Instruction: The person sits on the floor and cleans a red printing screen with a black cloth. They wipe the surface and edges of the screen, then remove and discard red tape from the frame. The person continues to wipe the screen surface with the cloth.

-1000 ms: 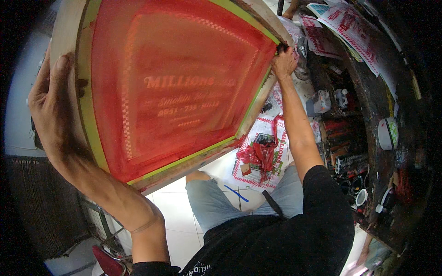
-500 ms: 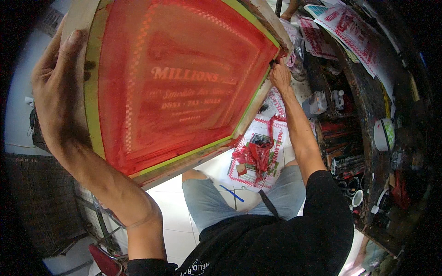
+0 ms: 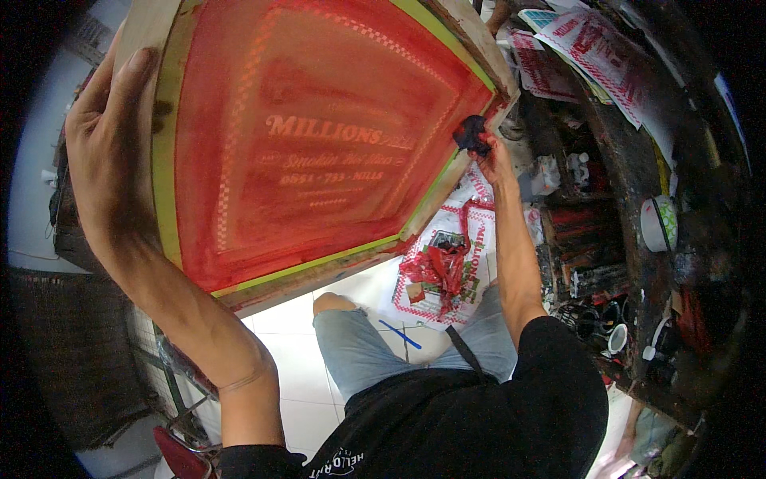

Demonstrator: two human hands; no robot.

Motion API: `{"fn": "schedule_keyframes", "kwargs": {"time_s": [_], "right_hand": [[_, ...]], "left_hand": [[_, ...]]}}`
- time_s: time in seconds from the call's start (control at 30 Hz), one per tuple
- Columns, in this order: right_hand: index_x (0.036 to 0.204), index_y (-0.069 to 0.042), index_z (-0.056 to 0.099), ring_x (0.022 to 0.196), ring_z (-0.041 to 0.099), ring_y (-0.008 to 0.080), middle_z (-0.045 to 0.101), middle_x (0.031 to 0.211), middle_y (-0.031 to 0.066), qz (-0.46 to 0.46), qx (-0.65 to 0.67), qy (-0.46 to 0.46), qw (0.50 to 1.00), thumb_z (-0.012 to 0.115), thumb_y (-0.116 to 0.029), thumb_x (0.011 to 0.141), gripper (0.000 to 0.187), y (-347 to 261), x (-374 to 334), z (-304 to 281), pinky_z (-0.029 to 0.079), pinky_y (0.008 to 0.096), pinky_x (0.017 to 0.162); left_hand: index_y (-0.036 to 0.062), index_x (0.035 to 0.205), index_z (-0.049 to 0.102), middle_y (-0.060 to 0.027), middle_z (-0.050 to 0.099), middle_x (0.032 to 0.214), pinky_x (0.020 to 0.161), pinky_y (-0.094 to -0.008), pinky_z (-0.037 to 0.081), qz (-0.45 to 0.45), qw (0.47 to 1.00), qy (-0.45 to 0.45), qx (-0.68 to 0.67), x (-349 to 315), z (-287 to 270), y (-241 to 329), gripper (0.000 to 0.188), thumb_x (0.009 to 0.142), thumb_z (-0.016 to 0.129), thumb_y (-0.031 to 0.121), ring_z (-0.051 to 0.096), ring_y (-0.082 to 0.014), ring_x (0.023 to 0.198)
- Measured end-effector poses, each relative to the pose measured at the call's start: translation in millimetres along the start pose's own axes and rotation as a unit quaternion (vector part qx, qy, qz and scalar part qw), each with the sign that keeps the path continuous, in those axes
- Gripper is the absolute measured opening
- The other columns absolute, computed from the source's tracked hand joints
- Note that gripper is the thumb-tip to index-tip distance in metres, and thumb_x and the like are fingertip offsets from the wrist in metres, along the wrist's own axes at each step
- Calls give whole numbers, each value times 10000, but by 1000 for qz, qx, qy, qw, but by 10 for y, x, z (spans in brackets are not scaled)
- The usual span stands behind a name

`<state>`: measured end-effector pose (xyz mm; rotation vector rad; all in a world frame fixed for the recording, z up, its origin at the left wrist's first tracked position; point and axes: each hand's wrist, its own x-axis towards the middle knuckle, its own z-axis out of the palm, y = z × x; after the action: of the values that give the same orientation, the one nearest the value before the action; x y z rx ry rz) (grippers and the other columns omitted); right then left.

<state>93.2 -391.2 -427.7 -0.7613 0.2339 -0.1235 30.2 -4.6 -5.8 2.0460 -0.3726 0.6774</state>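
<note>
A wooden-framed printing screen (image 3: 319, 227) with red-stained mesh and a yellow-green border stands tilted up in front of me. Pale lettering and a checkered border show through its mesh. My left hand (image 3: 108, 152) grips the frame's left side, thumb on the near face and fingers behind it, mostly hidden. Bunched in my right hand (image 3: 496, 160) is a dark rag (image 3: 471, 134), at the inner right edge of the screen by the wooden bar. Whether the rag presses on the mesh there I cannot tell.
Printed white sheets (image 3: 479, 227) with red-smeared scraps (image 3: 439, 271) lie on the tiled floor between my legs. A cluttered dark shelf (image 3: 586, 231) runs along the right, with more printed sheets (image 3: 594, 60) on top. A red seat (image 3: 179, 451) sits at lower left.
My right hand has drawn back a little down from the screen's right corner, and the dark rag now shows more fully. The screen has shifted slightly right.
</note>
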Motion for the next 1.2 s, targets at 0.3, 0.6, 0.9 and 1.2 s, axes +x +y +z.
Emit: {"fn": "schedule_keyframes", "kwargs": {"time_s": [0.3,0.6,0.9,1.2], "right_hand": [[1157,-105,564,804,605,196,603,1067,75,-41,122,7,992,531,-68,845,315,32,221,-323,504,282,571],[1107,-87,588,775,627,189,656,1022,85,-84,178,52,979,542,-27,850,268,371,639,157,489,258,500],[1040,54,674,814,604,383,650,912,194,-415,-455,304,727,667,-172,813,320,668,498,734,474,417,826],[990,-23,692,883,638,360,672,916,186,-313,-551,236,737,671,-247,778,309,551,257,673,481,431,780]], "left_hand": [[23,1276,573,-94,671,1049,790,-250,499,31,998,20,55,68,-122,-171,420,920,612,244,643,-138,884],[19,1287,560,-104,658,1104,842,-256,485,-18,999,46,20,15,-195,-243,435,916,619,238,632,-151,960],[-11,1280,553,-109,654,1115,851,-258,484,-26,998,48,24,-4,-230,-237,450,906,634,226,626,-150,976],[-4,1262,573,-113,672,1041,797,-262,502,-38,998,50,22,-6,-259,-244,452,900,646,257,649,-147,875]]}}
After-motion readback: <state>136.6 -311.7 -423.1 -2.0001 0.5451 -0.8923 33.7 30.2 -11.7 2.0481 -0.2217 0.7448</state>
